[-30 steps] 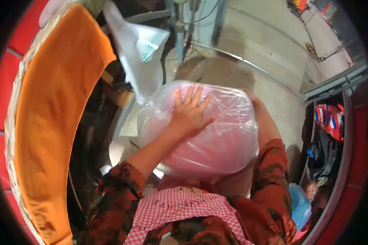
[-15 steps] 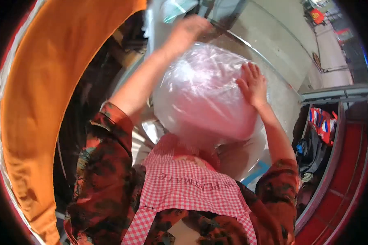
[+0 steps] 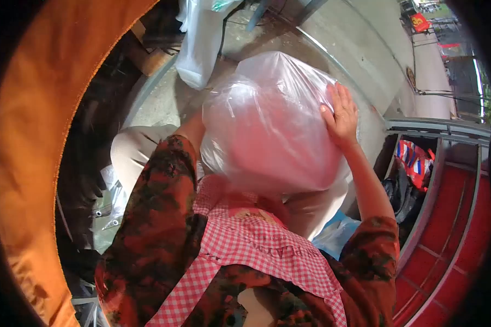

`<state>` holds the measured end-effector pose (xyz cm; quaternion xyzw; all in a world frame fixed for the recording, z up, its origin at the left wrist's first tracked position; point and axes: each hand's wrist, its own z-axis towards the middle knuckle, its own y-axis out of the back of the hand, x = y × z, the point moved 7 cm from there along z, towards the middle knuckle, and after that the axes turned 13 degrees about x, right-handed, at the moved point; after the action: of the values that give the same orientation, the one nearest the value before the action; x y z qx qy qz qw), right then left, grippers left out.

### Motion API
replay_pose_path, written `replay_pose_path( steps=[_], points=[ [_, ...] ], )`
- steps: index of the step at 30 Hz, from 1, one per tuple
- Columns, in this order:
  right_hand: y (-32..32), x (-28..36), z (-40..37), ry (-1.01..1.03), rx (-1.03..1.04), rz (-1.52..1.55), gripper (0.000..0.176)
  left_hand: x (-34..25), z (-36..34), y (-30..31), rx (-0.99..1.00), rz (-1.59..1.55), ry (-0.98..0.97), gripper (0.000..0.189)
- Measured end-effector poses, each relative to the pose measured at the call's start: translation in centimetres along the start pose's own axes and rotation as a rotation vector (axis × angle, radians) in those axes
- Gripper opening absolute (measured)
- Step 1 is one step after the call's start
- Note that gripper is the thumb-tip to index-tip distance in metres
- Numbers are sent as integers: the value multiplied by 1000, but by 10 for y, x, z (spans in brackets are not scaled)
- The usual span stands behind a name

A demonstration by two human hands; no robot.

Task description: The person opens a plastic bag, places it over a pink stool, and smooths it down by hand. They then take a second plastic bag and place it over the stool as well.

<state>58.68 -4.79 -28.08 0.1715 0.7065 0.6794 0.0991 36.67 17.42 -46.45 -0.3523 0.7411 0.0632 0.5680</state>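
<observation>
A large clear plastic bag [image 3: 278, 131] with something pink inside rests at my lap, in front of the red-checked apron [image 3: 245, 234]. On its right side lies my right hand [image 3: 342, 116], fingers extended and pressed flat against the plastic. My left forearm reaches to the bag's left side, where the left hand is hidden behind the plastic; its fingers do not show. Whether it grips the bag cannot be made out.
Translucent plastic bags [image 3: 199, 46] hang at the upper left. An orange cloth [image 3: 33, 136] curves along the left edge. At the right, a red-bottomed metal frame [image 3: 442, 207] stands beside a striped bag [image 3: 415, 163]. Blue plastic [image 3: 335, 234] lies near my right elbow.
My left hand has come down from above the bag to its left side, out of sight. My right hand stays on the right side. The bag's top now looks more peaked.
</observation>
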Motion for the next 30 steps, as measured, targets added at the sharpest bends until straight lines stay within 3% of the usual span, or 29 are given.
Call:
replay_pose_path(
  steps=[5,10,11,12,14,17,18,21,24,25,27,30],
  points=[
    [1,1,-3,17,-15,-1,60,18,18,61,-152,222,31,26],
    [-8,-7,0,8,-39,-52,60,-25,-34,114,-421,1118,46,36],
    [-5,-5,0,8,-38,-42,60,-25,-55,86,-75,1401,27,50],
    [-5,-5,-1,-4,-35,-43,60,-45,-115,42,108,1487,5,53],
    [-5,-4,-1,-25,-29,-49,61,-16,-173,7,468,1611,27,59],
    [-11,-11,1,17,-56,-32,61,37,-176,0,461,1431,170,79],
    [-13,-13,3,9,-48,-34,61,38,-170,-6,339,1394,178,97],
    [-17,-18,5,-26,-24,-63,63,120,-130,-2,579,1271,176,91],
    [-17,-17,5,-40,-27,-68,64,128,-138,-9,391,1780,464,81],
    [-14,-14,4,-63,-13,-79,64,128,-138,-14,470,1850,379,73],
    [-13,-13,3,-60,-13,-74,64,133,-133,-6,583,1776,531,83],
    [-4,-8,-3,-59,-44,-56,64,199,-97,41,761,1627,369,74]
  ],
)
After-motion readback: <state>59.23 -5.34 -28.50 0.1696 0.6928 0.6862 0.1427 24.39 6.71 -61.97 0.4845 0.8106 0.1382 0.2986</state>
